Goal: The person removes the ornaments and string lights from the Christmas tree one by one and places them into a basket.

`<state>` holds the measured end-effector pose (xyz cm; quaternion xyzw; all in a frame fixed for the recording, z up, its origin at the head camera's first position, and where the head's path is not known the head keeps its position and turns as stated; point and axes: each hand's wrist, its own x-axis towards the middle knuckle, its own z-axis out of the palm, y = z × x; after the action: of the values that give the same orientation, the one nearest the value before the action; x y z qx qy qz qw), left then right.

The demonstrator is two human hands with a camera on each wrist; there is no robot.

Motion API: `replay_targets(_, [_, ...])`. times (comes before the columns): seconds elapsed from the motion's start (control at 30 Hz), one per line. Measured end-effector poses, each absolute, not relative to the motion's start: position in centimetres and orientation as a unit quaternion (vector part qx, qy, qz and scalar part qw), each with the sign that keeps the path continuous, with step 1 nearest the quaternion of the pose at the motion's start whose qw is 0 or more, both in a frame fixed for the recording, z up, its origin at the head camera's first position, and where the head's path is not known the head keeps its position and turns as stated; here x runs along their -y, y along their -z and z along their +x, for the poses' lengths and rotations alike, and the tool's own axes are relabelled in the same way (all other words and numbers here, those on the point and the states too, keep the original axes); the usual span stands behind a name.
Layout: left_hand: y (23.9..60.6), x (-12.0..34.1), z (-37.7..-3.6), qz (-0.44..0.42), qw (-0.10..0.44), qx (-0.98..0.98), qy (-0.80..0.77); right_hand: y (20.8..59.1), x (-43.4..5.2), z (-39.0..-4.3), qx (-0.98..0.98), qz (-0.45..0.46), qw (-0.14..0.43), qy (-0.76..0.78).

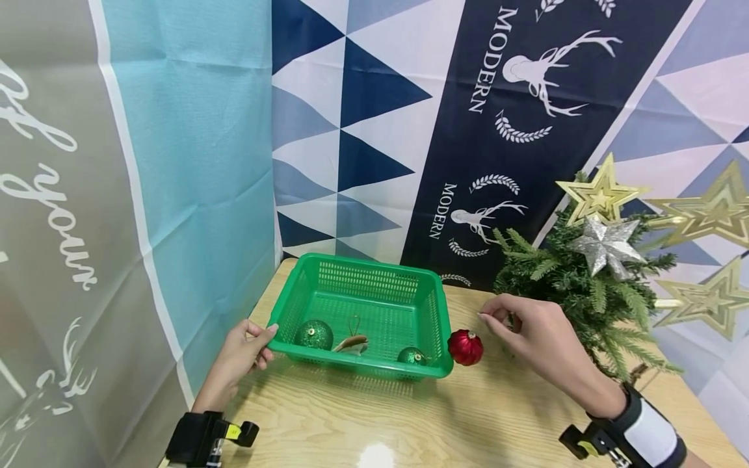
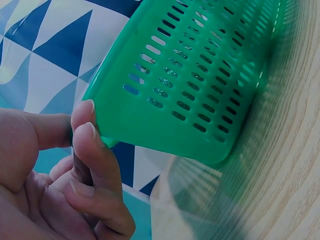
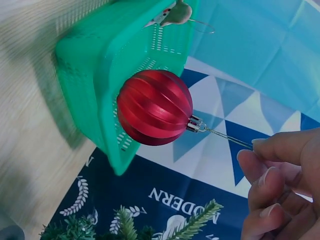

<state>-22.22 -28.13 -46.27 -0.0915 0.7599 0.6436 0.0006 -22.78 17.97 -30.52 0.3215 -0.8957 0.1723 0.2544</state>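
Note:
A green plastic basket (image 1: 328, 266) stands on a wooden table. My left hand (image 1: 246, 348) grips its near left corner (image 2: 107, 125), thumb on the rim. Inside lie a large green glitter bauble (image 1: 313, 335), a small green bauble (image 1: 411, 355) and a brownish hanging ornament (image 1: 352, 342). My right hand (image 1: 526, 325) pinches the thin string (image 3: 227, 137) of a red ribbed bauble (image 1: 465, 347), which hangs just outside the basket's right wall (image 3: 100, 95). The red bauble (image 3: 155, 107) dangles clear of the fingers (image 3: 265, 170).
A small green Christmas tree (image 1: 591, 286) stands at the right, with a gold star (image 1: 598, 193) and a silver star (image 1: 605, 245) on it. More gold stars (image 1: 708, 260) hang further right. Patterned cloth backdrops close off the back and left. Bare wooden tabletop (image 1: 374, 422) lies in front.

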Motion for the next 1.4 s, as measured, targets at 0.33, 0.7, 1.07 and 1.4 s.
replay_targets(0.33, [46.6,28.1,-22.2,-0.093,0.002,-0.754,-0.650,30.7,-16.9,-23.1,0.894,0.330,0.244,-0.177])
replay_targets(0.7, [46.2,28.0,-22.2,-0.088,0.000,-0.765,-0.638,31.6,-16.0,-23.5,0.887,0.348,0.238,-0.190])
replay_targets(1.07, [46.4,28.1,-22.0,-0.098,0.001,-0.755,-0.648,31.8,-14.6,-24.2,0.889,0.351,0.237,-0.175])
replay_targets(1.4, [46.1,28.2,-22.2,-0.085,0.005,-0.759,-0.646,32.8,-14.0,-24.5,0.896,0.336,0.230,-0.179])
